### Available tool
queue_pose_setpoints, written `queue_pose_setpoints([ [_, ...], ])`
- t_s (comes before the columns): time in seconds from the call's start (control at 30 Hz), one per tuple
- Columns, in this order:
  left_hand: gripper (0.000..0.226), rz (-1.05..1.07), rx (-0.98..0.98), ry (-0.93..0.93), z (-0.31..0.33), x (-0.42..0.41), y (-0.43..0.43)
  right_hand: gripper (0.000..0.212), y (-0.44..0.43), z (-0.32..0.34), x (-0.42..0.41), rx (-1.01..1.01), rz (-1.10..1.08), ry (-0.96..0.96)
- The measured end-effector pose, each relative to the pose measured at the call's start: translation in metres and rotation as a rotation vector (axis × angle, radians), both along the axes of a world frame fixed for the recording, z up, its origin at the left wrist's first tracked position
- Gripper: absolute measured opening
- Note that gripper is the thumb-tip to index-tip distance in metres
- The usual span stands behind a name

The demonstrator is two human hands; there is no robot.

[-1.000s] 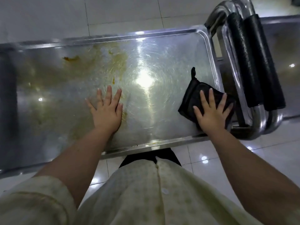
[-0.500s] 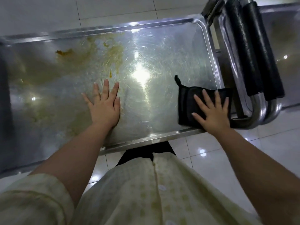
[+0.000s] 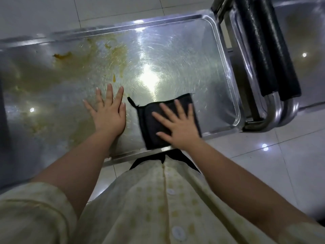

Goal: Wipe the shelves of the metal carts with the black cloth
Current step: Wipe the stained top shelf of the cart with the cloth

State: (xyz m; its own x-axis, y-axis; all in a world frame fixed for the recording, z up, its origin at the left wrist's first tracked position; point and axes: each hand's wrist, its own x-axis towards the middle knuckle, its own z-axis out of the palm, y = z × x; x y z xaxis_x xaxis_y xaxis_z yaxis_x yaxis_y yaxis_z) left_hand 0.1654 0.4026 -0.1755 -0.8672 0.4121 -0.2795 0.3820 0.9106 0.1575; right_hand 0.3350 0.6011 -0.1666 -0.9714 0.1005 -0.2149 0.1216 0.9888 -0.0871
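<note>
Black cloth (image 3: 154,124) under flat right hand (image 3: 177,125), steel shelf (image 3: 184,55)

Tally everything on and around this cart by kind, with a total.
Bare hands: 2 (left hand, right hand)
Folded black cloth: 1
Stainless steel cart shelves: 2
Black padded cart handles: 2
Total: 7
</note>
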Motion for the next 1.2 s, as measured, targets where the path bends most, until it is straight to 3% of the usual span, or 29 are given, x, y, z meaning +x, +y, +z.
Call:
queue_pose_setpoints([
  [0.13, 0.053, 0.002, -0.006, 0.002, 0.002, 0.000, 0.003, 0.068, 0.102, 0.007, 0.050, 0.061, -0.319, -0.130],
  [0.23, 0.053, 0.000, -0.021, 0.002, 0.002, 0.000, 0.003, 0.068, 0.109, 0.008, 0.053, 0.073, -0.424, -0.157],
  [0.3, 0.053, 0.005, -0.013, -0.006, 0.003, -0.001, 0.003, 0.069, 0.071, 0.006, 0.028, 0.045, -0.392, -0.133],
  [0.4, 0.053, 0.007, -0.008, -0.012, 0.003, -0.001, 0.002, 0.069, -0.005, 0.005, -0.008, 0.004, -0.124, -0.097],
  [0.5, 0.053, -0.002, -0.013, -0.011, 0.002, -0.001, 0.000, 0.067, -0.016, 0.007, -0.018, -0.043, -0.010, -0.068],
  [0.57, 0.053, -0.004, -0.023, -0.016, 0.002, -0.001, 0.001, 0.068, 0.024, 0.007, -0.010, -0.025, -0.120, -0.061],
  [0.67, 0.053, 0.006, -0.032, -0.019, 0.003, 0.001, 0.004, 0.067, 0.104, 0.013, 0.014, -0.017, -0.510, -0.126],
  [0.77, 0.053, 0.011, -0.030, -0.016, 0.004, 0.001, 0.005, 0.066, 0.120, 0.018, 0.011, 0.038, -0.757, -0.212],
  [0.87, 0.052, 0.006, -0.012, -0.018, 0.004, 0.000, 0.003, 0.068, 0.062, 0.012, -0.028, 0.033, -0.643, -0.151],
  [1.0, 0.052, 0.006, -0.042, -0.049, 0.006, -0.003, 0.004, 0.069, -0.024, 0.013, -0.077, -0.019, -0.082, -0.161],
  [1.07, 0.052, 0.002, -0.051, -0.065, 0.009, -0.005, 0.003, 0.067, -0.027, 0.016, -0.088, -0.023, 0.051, -0.153],
  [1.13, 0.051, -0.014, -0.046, -0.075, 0.011, -0.011, 0.001, 0.067, 0.004, 0.013, -0.090, -0.027, 0.013, -0.129],
  [1.2, 0.051, -0.011, -0.030, -0.077, 0.010, -0.023, 0.000, 0.067, 0.053, 0.014, -0.086, -0.030, -0.193, -0.106],
])
